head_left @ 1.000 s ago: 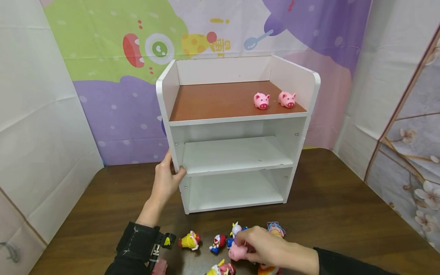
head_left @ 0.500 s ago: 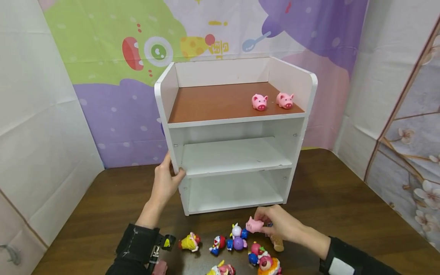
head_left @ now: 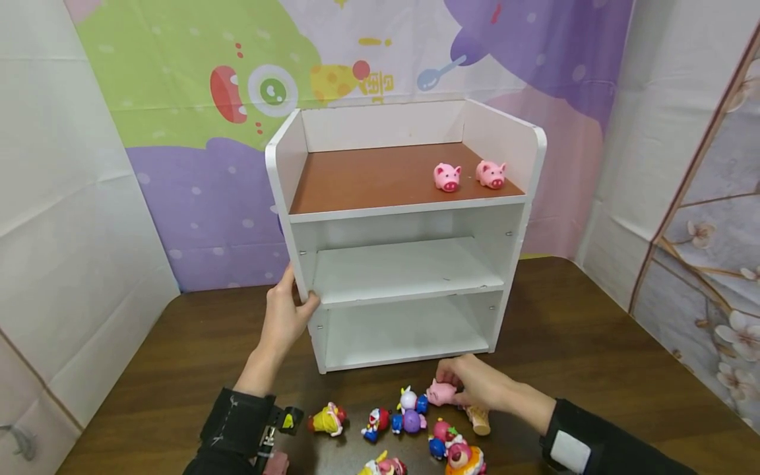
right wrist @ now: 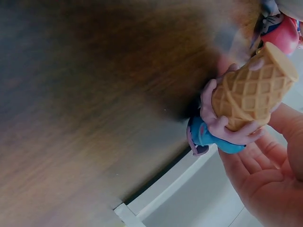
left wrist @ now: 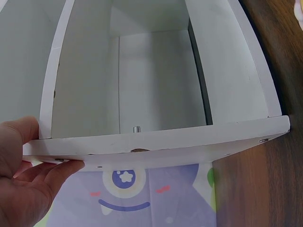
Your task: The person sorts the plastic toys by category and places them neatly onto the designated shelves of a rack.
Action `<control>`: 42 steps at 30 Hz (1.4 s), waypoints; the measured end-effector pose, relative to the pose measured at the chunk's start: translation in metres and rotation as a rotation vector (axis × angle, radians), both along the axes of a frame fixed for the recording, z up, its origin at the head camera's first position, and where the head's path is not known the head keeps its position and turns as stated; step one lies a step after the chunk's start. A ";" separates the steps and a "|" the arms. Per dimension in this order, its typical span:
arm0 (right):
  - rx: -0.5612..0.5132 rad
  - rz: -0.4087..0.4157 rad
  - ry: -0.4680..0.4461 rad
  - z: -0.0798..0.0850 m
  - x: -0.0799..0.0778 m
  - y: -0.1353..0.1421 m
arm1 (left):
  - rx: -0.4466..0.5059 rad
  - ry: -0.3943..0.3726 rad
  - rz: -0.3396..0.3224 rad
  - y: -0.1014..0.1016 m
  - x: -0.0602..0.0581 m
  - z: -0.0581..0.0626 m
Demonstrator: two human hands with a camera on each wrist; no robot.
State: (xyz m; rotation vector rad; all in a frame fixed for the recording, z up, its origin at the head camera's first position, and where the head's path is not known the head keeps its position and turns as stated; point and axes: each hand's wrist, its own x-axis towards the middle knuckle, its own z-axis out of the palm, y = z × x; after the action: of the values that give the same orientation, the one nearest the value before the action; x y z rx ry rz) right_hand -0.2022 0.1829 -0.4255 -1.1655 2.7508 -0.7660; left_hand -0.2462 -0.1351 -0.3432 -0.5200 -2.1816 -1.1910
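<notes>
So there's a small pink toy pig (head_left: 441, 392) just in front of the bottom front edge of a white three-tier shelf unit (head_left: 410, 292), a bit toward its right corner. Right hand (head_left: 477, 382) has it pinched between thumb and fingers, barely open; can't tell if it's touching the dark brown wooden tabletop (head_left: 564, 343). Left hand (head_left: 285, 316) is clamped on the unit's left front edge, thumb inside, fingers round the outside. Tucked by the right hand is a tan waffle-cone figurine with blue and pink bits (right wrist: 258, 90). Nearer the front there's a purple-and-blue figurine (head_left: 410, 421), a red, white and blue one (head_left: 375, 423), a pink bear in an orange ring (head_left: 464, 457), and farther left a yellow-clad figurine (head_left: 328, 419). Two more glossy pink pigs (head_left: 446, 177) sit up on the brown top board (head_left: 368, 171), by its front right corner.
</notes>
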 end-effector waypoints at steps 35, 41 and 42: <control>0.191 0.073 0.029 0.020 -0.008 -0.013 | 0.002 0.011 -0.002 0.000 0.000 -0.001; 0.280 0.215 0.027 0.027 -0.019 -0.013 | -0.003 0.020 0.003 -0.001 -0.001 -0.001; 0.288 0.231 0.027 0.028 -0.020 -0.014 | -0.004 0.019 0.003 -0.001 -0.001 -0.002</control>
State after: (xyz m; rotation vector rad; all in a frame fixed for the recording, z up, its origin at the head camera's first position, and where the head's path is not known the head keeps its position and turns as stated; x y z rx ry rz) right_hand -0.2223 0.1691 -0.3977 -1.3987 2.5709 -0.3192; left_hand -0.2472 -0.1358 -0.3448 -0.5270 -2.1680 -1.1757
